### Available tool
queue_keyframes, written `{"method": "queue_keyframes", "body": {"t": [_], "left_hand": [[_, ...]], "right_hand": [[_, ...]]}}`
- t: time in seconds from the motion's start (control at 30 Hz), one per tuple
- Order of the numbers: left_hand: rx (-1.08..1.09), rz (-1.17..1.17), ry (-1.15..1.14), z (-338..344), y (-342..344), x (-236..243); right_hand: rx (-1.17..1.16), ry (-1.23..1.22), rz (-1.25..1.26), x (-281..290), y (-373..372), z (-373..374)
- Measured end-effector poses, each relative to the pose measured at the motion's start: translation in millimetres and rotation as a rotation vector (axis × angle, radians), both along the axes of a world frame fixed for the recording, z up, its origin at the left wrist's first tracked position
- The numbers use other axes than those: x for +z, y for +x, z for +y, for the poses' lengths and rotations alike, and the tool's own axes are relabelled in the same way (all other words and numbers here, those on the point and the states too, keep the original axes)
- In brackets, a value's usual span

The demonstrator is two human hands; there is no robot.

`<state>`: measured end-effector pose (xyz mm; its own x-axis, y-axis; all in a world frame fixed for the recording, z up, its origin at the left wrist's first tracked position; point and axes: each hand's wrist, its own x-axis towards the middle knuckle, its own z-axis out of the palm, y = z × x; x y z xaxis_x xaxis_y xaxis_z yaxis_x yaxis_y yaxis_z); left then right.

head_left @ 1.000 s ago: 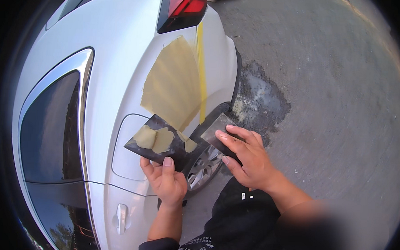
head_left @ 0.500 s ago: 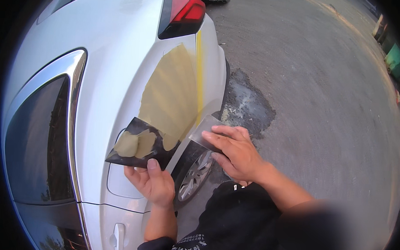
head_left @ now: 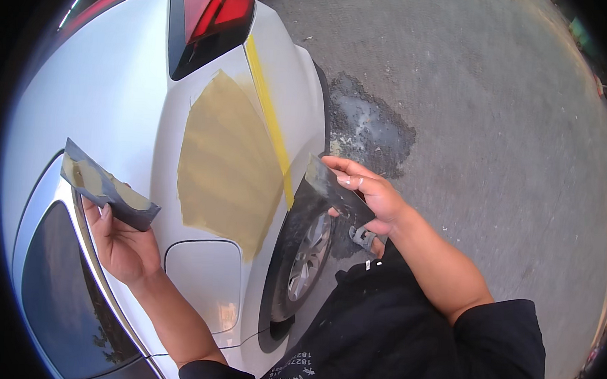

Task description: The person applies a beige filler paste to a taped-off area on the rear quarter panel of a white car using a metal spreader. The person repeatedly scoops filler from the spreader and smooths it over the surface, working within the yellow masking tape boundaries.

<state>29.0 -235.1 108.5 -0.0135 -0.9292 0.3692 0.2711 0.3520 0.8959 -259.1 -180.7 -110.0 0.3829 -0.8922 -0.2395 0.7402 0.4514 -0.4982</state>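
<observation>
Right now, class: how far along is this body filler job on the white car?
Done: a tan filler patch covers the rear quarter panel, edged by yellow tape. In hand: left hand holds a filler-loaded board; right hand holds a spreader. Left: streaks remain unsmoothed.

Your glossy white painted metal car panel (head_left: 117,107) carries a matt, streaky tan filler patch (head_left: 227,162) beside a smooth yellow tape strip (head_left: 269,113). Dull dark flat mixing board (head_left: 107,191) is filler-smeared; thin dark metal spreader blade (head_left: 331,187) looks smooth. Grey asphalt ground (head_left: 482,129) is rough.
</observation>
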Motion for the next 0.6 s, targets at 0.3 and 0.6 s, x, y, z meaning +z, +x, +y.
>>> {"method": "queue_keyframes", "body": {"t": [0.3,0.6], "left_hand": [[-0.089,-0.142,0.060,-95,-5,36],[-0.079,-0.354,0.076,-164,-7,45]], "right_hand": [[0.174,0.124,-0.074,-21,-18,-52],[0.266,0.252,0.059,-22,17,-85]]}}
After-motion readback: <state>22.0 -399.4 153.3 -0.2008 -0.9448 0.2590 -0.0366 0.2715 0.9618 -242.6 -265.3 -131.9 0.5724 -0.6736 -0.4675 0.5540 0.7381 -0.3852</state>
